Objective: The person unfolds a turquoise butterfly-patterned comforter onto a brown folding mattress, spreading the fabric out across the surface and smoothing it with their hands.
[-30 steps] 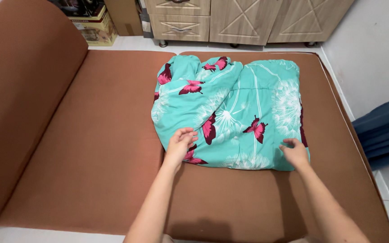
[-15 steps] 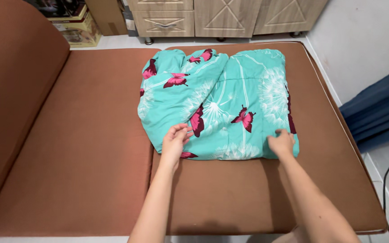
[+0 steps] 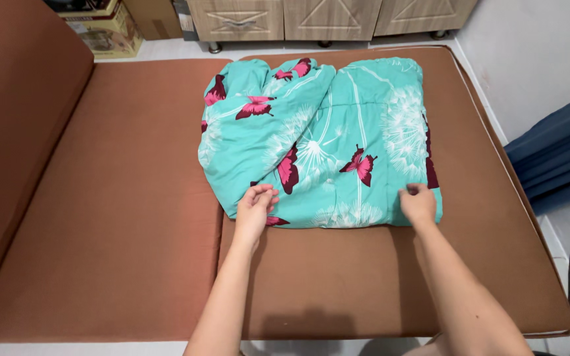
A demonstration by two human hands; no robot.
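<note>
Both hands have drawn a little closer to the near edge of the folded quilt point(image 3: 324, 145) since the earlier frame. Left hand point(image 3: 255, 206) pinches its near-left corner with curled fingers; right hand point(image 3: 419, 203) grips the near-right corner. That teal butterfly-print quilt lies on the brown sofa bed point(image 3: 133, 217), with wooden cabinets point(image 3: 311, 16) beyond.

Left fingers point(image 3: 263, 195) now curled tighter.
</note>
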